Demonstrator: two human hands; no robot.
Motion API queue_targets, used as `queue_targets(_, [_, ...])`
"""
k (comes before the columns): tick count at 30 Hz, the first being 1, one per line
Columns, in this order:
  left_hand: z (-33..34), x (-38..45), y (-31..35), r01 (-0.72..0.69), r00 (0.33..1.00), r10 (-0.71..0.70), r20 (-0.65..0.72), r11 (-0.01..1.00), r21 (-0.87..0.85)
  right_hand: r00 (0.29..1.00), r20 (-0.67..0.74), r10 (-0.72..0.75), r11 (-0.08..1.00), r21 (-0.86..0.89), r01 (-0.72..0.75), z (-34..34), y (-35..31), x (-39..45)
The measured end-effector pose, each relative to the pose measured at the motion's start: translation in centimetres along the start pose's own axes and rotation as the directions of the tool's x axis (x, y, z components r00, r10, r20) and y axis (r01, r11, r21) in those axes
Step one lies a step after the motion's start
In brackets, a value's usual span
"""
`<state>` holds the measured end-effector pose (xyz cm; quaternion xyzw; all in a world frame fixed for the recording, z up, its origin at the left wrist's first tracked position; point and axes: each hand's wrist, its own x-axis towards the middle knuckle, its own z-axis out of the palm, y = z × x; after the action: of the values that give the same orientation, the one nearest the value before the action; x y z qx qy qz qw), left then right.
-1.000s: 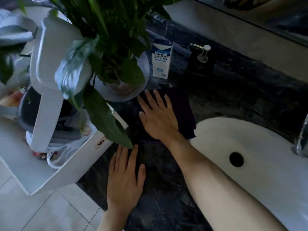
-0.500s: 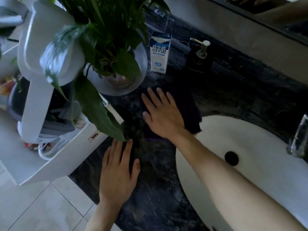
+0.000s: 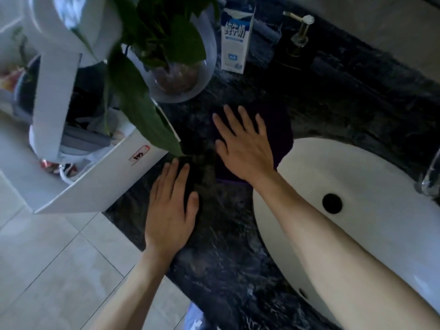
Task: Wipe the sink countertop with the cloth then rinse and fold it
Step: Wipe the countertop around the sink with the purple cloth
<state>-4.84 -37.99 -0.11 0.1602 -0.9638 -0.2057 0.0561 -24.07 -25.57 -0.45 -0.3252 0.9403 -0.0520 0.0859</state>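
It was a home bathroom. A white oval ceramic basin (image 3: 371,177) with a dark round drain hole (image 3: 332,203) sat sunk into a black veined marble worktop (image 3: 228,253). A brass-topped soap pump (image 3: 300,32) stood at the back, a chrome tap (image 3: 432,172) at the basin's edge, and pale square floor tiles (image 3: 47,265) lay below.

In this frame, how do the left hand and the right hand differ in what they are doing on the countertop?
The right hand lies flat on the dark cloth; the left hand rests on bare countertop. The right hand lies nearer the plant pot and sink; the left hand sits by the counter's front edge. Both are open, palms down, fingers spread.
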Motion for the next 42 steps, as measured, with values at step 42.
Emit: queue_targets(42, [1.2,3.7,2.4,-0.062,0.998,0.062,-0.010,0.994,-0.091,0.998,0.037,-0.053,0.993,0.106,0.049,0.5,-0.8,-5.6])
